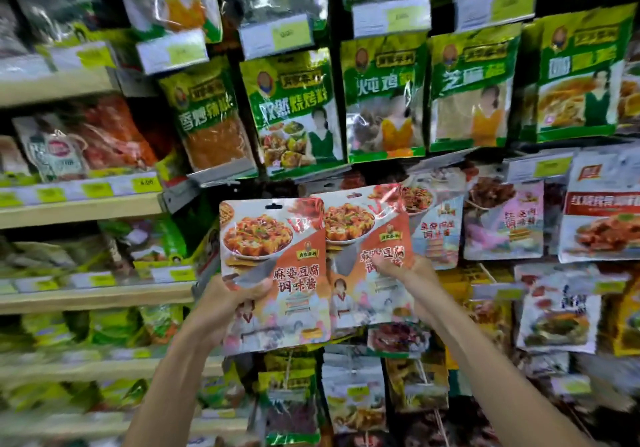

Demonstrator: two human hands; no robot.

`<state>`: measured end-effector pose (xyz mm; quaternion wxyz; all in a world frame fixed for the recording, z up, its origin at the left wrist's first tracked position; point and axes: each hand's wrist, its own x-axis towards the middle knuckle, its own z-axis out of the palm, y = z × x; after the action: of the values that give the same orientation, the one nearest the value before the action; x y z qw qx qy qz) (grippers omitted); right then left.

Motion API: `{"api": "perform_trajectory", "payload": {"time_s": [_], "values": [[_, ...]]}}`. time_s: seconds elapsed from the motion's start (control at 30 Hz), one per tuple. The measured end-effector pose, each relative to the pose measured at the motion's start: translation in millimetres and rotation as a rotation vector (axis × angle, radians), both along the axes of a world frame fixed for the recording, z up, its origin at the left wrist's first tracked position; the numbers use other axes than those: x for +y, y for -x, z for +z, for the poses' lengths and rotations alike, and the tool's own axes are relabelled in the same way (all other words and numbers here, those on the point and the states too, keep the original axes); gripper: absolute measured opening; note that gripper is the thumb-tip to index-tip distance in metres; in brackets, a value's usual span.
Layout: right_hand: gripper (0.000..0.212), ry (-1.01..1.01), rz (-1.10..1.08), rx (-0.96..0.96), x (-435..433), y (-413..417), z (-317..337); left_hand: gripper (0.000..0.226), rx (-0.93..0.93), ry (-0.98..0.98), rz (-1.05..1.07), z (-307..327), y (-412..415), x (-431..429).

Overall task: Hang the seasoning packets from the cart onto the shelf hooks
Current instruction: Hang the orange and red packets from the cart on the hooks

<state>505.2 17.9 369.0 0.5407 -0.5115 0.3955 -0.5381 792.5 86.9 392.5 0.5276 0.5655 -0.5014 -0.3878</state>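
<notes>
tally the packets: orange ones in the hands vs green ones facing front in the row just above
orange packets: 2, one in the left hand, one in the right hand
green front packets in the row above: 5
total: 7

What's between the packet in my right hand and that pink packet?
A pale blue packet, partly behind the orange packet your right hand grips; head view.
</notes>
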Motion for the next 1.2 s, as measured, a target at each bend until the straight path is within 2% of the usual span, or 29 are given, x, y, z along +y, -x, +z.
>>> {"api": "perform_trajectory", "payload": {"time_s": [0.07,0.4,0.5,0.77,0.9,0.97,1.07,1.2], "values": [[0.014,-0.003,-0.001,0.0,-10.5,-14.5,2.1,0.043,0.019,0.002,-0.005,-2.6,-9.2,-7.0],[0.025,-0.066,-0.023,0.012,-53.1,-47.3,7.9,0.03,0.083,0.018,-0.005,-5.6,-21.6,-30.4],[0.021,-0.068,-0.017,0.004,-59.3,-49.4,9.0,0.025,0.084,0.027,-0.012,-4.3,-22.3,-34.8],[0.022,-0.072,0.0,-0.001,-66.2,-46.0,-5.8,0.027,0.107,0.026,0.016,-2.1,-19.9,-46.4],[0.017,-0.093,-0.029,-0.015,-72.3,-49.4,-4.0,0.019,0.134,0.033,0.026,-3.6,-21.3,-47.4],[0.018,-0.099,-0.035,0.009,-78.6,-52.4,-1.9,0.022,0.108,0.029,0.052,-4.6,-24.7,-48.0],[0.031,-0.12,-0.094,0.042,-92.3,-56.8,-0.7,0.036,0.085,0.036,0.113,-7.7,-34.1,-48.1],[0.033,-0.133,-0.173,0.029,-106.8,-61.6,-3.0,0.033,0.057,0.04,0.151,-9.8,-45.4,-45.8]]}}
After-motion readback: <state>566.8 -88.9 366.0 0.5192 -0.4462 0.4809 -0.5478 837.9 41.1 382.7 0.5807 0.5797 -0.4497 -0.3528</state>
